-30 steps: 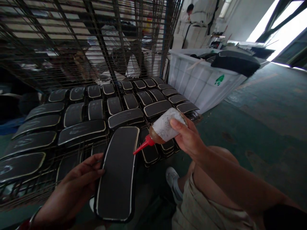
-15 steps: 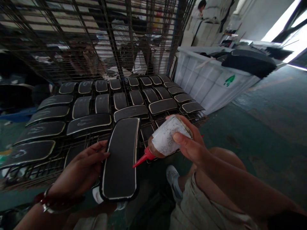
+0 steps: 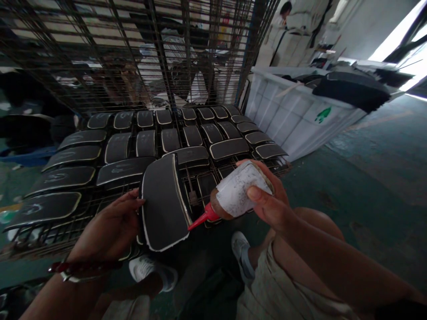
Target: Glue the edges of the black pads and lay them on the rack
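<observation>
My left hand [image 3: 111,224] grips the left edge of a dark, curved pad [image 3: 163,204] with a pale line of glue running round its rim. The pad is tilted, its face toward me. In my right hand [image 3: 267,195] is a squeeze bottle [image 3: 235,191] wrapped in a smudged white label. Its red nozzle [image 3: 203,217] points down and left, the tip at the pad's lower right corner. My right thumb presses on the label; the other fingers are mostly hidden behind the bottle.
Rows of similar pale-edged pads [image 3: 118,147] lie on a wire rack [image 3: 96,202]. Wire mesh [image 3: 160,53] rises behind them. A white bin [image 3: 283,106] with dark pieces stands at the right. Further back is a person [image 3: 285,11]. My shoes [image 3: 242,246] are on the green floor below.
The held pad has turned and tipped, its lower end rising. The nozzle tip has gone from partway along the right edge to the lower right corner. Both hands keep their holds.
</observation>
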The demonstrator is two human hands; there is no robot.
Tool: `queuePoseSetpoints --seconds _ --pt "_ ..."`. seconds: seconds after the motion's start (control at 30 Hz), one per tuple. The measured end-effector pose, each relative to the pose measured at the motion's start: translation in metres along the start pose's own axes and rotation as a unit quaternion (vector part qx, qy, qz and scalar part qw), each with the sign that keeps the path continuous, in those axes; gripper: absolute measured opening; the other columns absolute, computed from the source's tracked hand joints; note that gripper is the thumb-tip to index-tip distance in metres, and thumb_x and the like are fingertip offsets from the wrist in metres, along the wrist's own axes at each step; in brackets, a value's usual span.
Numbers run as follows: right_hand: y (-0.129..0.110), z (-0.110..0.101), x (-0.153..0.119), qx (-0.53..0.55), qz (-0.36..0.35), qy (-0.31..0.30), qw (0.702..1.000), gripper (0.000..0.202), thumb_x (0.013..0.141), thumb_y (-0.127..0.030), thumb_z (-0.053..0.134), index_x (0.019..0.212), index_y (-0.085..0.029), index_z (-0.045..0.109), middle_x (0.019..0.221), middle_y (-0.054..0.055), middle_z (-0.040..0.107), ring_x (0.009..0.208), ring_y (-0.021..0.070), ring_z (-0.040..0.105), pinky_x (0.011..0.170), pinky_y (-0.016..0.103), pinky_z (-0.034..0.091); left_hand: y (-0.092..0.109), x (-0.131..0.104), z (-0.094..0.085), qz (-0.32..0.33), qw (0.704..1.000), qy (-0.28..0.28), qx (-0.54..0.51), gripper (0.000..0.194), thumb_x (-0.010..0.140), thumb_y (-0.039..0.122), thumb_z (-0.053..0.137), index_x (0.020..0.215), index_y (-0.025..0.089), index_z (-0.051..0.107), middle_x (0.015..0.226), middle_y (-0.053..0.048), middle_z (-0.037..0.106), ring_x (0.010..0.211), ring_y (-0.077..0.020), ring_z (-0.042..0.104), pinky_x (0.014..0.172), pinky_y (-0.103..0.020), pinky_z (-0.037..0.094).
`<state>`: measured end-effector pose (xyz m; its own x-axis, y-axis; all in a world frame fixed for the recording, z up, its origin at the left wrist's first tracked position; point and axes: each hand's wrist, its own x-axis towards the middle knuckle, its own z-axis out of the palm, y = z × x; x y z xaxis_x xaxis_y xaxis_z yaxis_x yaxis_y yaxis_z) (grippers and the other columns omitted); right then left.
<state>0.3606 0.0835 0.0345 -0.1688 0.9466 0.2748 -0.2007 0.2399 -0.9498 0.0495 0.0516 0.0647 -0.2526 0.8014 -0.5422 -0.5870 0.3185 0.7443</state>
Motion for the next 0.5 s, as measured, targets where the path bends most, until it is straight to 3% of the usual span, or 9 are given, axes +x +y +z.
queuePoseSetpoints --seconds 0.17,0.3,0.5 --pt "-0.001 0.001 0.010 0.028 -0.032 0.049 0.998 0.049 0.086 -0.057 0.091 0.126 -0.032 0.077 0.110 0.005 0.072 0.097 0.0265 0.069 0.088 0.044 0.062 0.000 -0.010 0.013 -0.020 0.992 0.091 -0.089 0.040 0.102 -0.011 0.037 0.094 0.012 0.070 0.070 0.000 0.072 0.050 -0.0066 0.070 0.049 -0.007 0.055" --pt "-0.005 0.005 0.018 0.060 -0.049 0.095 0.992 0.045 0.081 -0.054 0.095 0.115 -0.031 0.076 0.099 0.003 0.070 0.088 0.0244 0.067 0.083 0.042 0.061 -0.011 -0.009 0.009 -0.065 0.979 0.124 -0.149 0.037 0.097 -0.012 0.041 0.090 0.016 0.064 0.068 0.003 0.066 0.043 -0.0046 0.062 0.043 -0.005 0.049" --pt "-0.004 0.006 0.019 0.061 -0.045 0.116 0.990 0.052 0.078 -0.054 0.095 0.118 -0.031 0.072 0.105 0.004 0.071 0.097 0.0268 0.068 0.092 0.045 0.061 -0.029 -0.003 0.007 -0.076 0.970 0.138 -0.188 0.056 0.083 -0.016 0.047 0.120 0.019 0.070 0.067 0.006 0.066 0.043 -0.0058 0.060 0.043 -0.004 0.047"
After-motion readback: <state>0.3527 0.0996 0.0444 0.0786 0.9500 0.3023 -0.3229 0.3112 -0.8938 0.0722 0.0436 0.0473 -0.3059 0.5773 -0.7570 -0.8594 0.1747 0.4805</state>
